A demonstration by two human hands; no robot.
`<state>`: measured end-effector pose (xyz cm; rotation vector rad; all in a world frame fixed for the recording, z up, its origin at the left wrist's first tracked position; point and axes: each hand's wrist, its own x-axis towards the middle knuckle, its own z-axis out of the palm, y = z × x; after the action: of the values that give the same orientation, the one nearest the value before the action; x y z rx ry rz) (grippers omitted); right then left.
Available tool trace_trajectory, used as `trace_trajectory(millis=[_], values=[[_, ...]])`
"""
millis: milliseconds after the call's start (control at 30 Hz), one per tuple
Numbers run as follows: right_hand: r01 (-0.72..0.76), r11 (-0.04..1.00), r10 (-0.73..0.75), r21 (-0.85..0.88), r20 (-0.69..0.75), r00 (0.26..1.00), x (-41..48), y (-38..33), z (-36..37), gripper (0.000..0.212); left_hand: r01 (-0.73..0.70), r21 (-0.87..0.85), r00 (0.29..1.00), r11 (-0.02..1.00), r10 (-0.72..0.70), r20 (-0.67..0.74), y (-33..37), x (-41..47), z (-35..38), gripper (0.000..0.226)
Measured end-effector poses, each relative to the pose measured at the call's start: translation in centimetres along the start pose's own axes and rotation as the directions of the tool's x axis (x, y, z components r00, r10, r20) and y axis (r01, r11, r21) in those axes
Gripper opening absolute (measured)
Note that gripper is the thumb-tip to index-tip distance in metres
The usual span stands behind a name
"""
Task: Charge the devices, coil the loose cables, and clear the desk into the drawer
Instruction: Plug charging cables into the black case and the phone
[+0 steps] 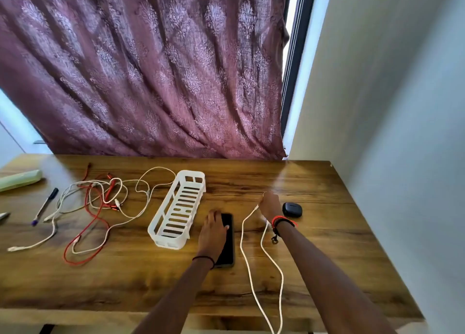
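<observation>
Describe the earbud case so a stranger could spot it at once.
Look at the wooden desk, toward its right side near the white wall. Just right of the right hand sits the earbud case: small, rounded, glossy black, unlike the long flat phone.

One phone (227, 243) lies on the bench (314, 233). One small black case (292, 209) sits near it. There is one white basket (177, 208) and one pen (45, 206). One white cable (251, 278) lies by itself. The heap of cables (100, 203) has white ones and red ones — too tangled to count. Two hands — the left hand (214, 229) and the right hand (270, 204).
</observation>
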<state>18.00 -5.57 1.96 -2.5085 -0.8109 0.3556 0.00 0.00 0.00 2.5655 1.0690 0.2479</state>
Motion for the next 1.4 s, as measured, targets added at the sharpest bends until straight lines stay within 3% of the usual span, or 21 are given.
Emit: trace_trajectory(millis=[300,467,733,933,1000,1100,1200,1400], values=[[-0.150,0.989,0.148,0.016,0.072,0.986,0.6,0.0,1.5,0.024,0.384,0.077,0.912,0.920,-0.391,0.126,-0.5,0.1,0.5,0.085],[-0.229,0.968,0.216,0.104,0.122,0.969,1.6,-0.2,2.2,0.025,0.478,0.037,0.844,0.877,-0.471,0.257,-0.5,0.9,0.4,0.103],[-0.229,0.970,0.218,0.080,0.126,0.968,2.2,-0.5,2.7,0.017,0.526,0.012,0.796,0.850,-0.498,0.344,-1.4,3.1,1.1,0.106],[-0.237,0.965,0.222,0.115,0.134,0.966,2.5,-1.1,2.5,0.011,0.478,0.002,0.825,0.878,-0.450,0.341,-1.7,3.4,1.1,0.096],[-0.243,0.958,0.223,0.151,0.140,0.965,2.6,-1.3,2.4,0.025,0.471,-0.011,0.827,0.882,-0.437,0.354,-1.9,3.3,1.0,0.098],[-0.251,0.942,0.215,0.225,0.172,0.961,2.5,-1.6,2.2,0.029,0.469,-0.176,0.843,0.865,-0.379,0.383,-2.1,3.2,0.5,0.091],[-0.245,0.922,0.194,0.298,0.191,0.962,2.2,-1.9,1.9,0.026,0.457,-0.388,0.868,0.800,-0.306,0.391,-2.5,3.7,0.1,0.062],[-0.326,0.706,0.253,0.628,0.207,0.945,1.2,-1.9,1.1,0.022,0.461,-0.475,0.861,0.750,-0.248,0.444,-2.4,4.5,-0.7,0.037]])
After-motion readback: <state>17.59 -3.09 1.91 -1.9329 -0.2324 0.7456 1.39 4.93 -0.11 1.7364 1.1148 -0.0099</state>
